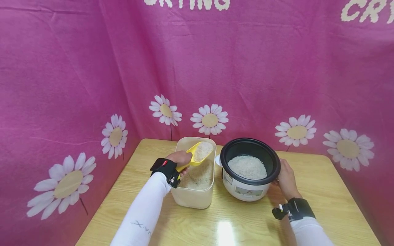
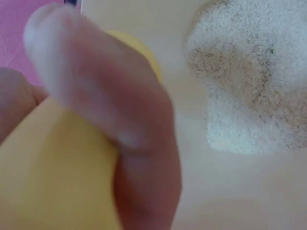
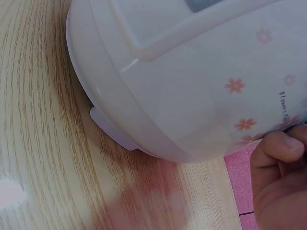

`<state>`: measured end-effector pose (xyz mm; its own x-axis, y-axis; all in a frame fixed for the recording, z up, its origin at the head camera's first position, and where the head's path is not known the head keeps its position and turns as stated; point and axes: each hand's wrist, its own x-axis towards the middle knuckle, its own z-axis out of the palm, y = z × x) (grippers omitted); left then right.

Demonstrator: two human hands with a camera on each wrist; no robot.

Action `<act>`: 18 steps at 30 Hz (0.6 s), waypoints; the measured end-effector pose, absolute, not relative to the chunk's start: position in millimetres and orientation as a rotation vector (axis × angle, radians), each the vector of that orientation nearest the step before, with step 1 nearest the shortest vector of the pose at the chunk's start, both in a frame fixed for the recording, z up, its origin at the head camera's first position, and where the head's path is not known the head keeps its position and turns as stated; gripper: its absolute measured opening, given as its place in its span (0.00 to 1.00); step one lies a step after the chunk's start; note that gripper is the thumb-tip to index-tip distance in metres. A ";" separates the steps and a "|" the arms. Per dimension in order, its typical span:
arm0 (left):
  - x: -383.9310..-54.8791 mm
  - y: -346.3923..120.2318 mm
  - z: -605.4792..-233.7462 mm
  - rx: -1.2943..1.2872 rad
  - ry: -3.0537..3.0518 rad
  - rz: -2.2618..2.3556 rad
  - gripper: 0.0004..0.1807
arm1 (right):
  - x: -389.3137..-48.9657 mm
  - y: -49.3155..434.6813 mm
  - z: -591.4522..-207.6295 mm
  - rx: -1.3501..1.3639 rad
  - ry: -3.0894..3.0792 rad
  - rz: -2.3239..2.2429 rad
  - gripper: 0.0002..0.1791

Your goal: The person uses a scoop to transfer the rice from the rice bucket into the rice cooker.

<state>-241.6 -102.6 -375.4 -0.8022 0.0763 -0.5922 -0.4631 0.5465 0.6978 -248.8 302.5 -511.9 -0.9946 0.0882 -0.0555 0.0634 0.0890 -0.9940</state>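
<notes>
My left hand (image 1: 180, 159) grips the handle of a yellow scoop (image 1: 193, 149) heaped with white rice (image 1: 204, 150). The scoop is over a cream plastic bin (image 1: 194, 200), its tip close to the bin's right rim. More rice (image 2: 244, 72) lies at the bottom of this bin in the left wrist view. Beside it on the right stands a white rice cooker (image 1: 246, 191) with a black inner rim, lidless, with rice (image 1: 247, 167) inside. My right hand (image 1: 287, 179) holds the cooker's right side just under the rim, fingers curled; the cooker partly hides the fingertips.
Both containers stand on a light wooden table (image 1: 246, 222). A pink cloth (image 1: 246, 68) with daisies hangs close behind the table and along its sides. A white side handle (image 1: 218, 160) of the cooker points toward the bin.
</notes>
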 end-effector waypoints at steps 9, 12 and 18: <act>-238.3 -108.2 -377.4 -0.283 2.228 1.224 0.20 | -249.6 301.2 -509.6 -0.160 -2.304 2.097 0.20; -238.4 -109.8 -378.2 -0.247 2.224 1.224 0.21 | -249.2 300.9 -509.1 -0.156 -2.304 2.096 0.20; -236.6 -114.4 -377.5 -0.181 2.220 1.240 0.20 | -250.2 300.9 -509.9 -0.143 -2.261 2.130 0.17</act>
<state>-236.6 -114.4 -377.5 -0.8205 0.1582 -0.5493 -0.3848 0.5578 0.7354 -250.2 300.9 -509.9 -0.9952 0.0888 -0.0401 0.0453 0.0574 -0.9973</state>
